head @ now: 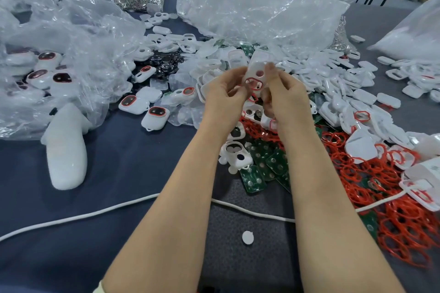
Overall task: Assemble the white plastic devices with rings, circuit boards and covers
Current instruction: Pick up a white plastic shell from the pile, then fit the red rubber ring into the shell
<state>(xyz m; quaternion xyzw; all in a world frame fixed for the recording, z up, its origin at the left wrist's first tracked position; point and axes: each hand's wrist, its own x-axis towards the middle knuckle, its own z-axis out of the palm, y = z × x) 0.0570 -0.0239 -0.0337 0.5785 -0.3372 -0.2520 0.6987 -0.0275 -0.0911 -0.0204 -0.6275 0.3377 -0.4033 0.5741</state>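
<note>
Over the cluttered blue table (123,173), left hand (222,95) and right hand (284,95) pinch a white shell (258,66); the red ring (253,83) should be seated evenly all around its opening.

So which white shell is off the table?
The white shell pinched between left hand and right hand, red ring on its lower opening; all others lie on the table.

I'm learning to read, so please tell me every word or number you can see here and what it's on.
No text here can be read.
On a white piece at the right edge: greenish marks, too blurred to read.
On the green circuit boards: any printing is too small.
On the white shell held up mid-picture: no writing shows.
</note>
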